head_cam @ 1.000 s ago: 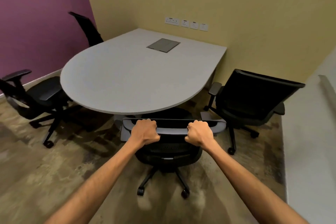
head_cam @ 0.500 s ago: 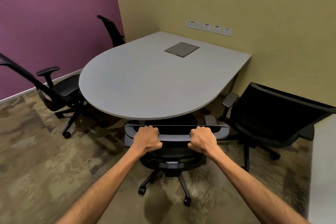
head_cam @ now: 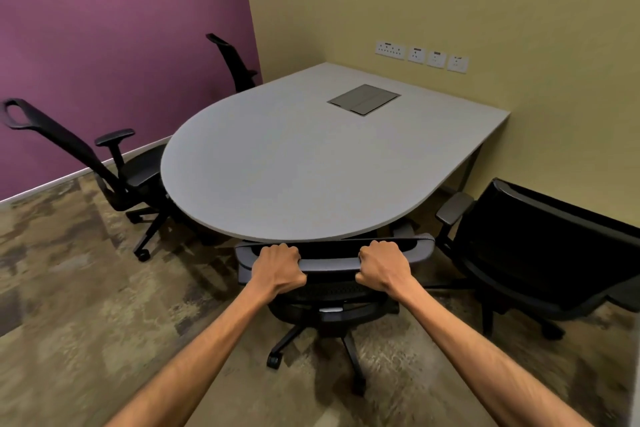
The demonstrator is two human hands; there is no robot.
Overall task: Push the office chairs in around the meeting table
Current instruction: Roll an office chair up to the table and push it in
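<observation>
A grey meeting table (head_cam: 294, 166) with a rounded near end stands against the yellow wall. Right in front of me a black office chair (head_cam: 330, 262) is tucked under the rounded edge, its seat hidden below the top. My left hand (head_cam: 277, 269) and my right hand (head_cam: 381, 267) both grip the top bar of its backrest. A second chair (head_cam: 540, 246) stands to the right, turned away from the table edge. A third chair (head_cam: 104, 166) sits at the left, its seat partly under the table. A fourth chair's back (head_cam: 235, 62) shows behind the far left side.
A grey cable flap (head_cam: 363, 99) is set into the table top. Wall sockets (head_cam: 420, 56) line the yellow wall behind it. A purple wall closes the left side. Patterned brown carpet (head_cam: 86, 305) covers the floor around me.
The view has swung left, so the left chair shows fully and the right chair slides toward the frame edge. The gripped chair sits closer under the table edge; both hands keep their hold.
</observation>
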